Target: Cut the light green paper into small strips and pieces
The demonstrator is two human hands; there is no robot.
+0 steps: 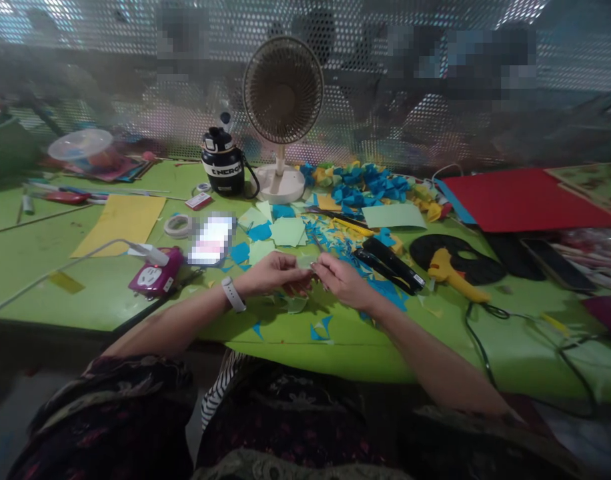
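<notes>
Over the front middle of the green table, my hands meet at a small piece of pale green paper (306, 261). My left hand (280, 272), with a white band at its wrist, pinches this paper between thumb and fingers. Closed at the paper's right side is my right hand (339, 277); a thin pointed tool (316, 243) sticks out above its fingers, its kind unclear. Just beyond lie a stack of pale green paper squares (288, 231) and many blue and yellow scraps (330, 233). A black stapler (389, 265) rests right of my right hand.
Behind stand a fan (283, 93), a black bottle (223, 167) and a pile of folded blue and yellow paper (370, 183). Leftward are a lit phone (212, 240), tape roll (179, 225) and purple power socket (156, 273). A corded yellow glue gun (450, 273) lies right.
</notes>
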